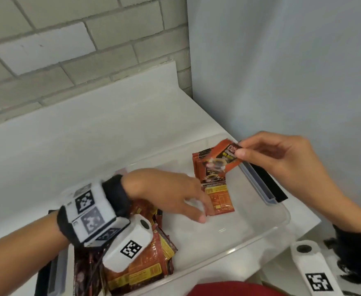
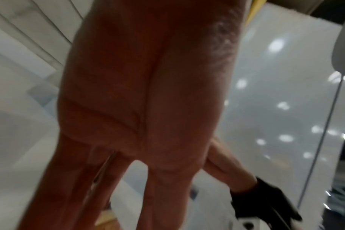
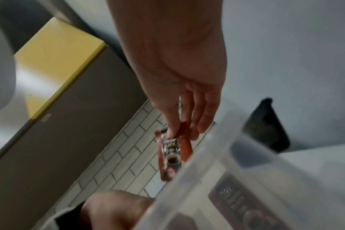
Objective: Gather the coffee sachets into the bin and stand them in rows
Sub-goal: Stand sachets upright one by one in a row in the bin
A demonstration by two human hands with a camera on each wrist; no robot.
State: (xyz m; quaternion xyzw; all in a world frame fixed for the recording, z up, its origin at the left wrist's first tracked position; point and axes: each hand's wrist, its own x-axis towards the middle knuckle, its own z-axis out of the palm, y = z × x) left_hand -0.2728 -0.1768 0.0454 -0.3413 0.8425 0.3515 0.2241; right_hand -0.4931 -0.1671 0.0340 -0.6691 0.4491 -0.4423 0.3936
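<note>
A clear plastic bin (image 1: 282,218) sits on the white counter. In its far right corner stand a few orange coffee sachets (image 1: 198,165). In front of them is another sachet (image 1: 220,199), back side up, and the straight fingers of my left hand (image 1: 204,212) touch its left edge. My right hand (image 1: 240,149) pinches the corner of an orange sachet (image 1: 218,161) between thumb and forefinger, above the standing ones. The right wrist view shows this held sachet (image 3: 170,152) edge-on beside the bin wall (image 3: 217,171). Several loose sachets (image 1: 145,265) are piled at the bin's left end.
A brick wall (image 1: 68,50) rises behind the counter (image 1: 89,146), and a pale panel (image 1: 282,71) closes off the right side. The bin has a grey clip and black handle (image 1: 267,186) on its right end. Something red (image 1: 228,289) shows at the near edge.
</note>
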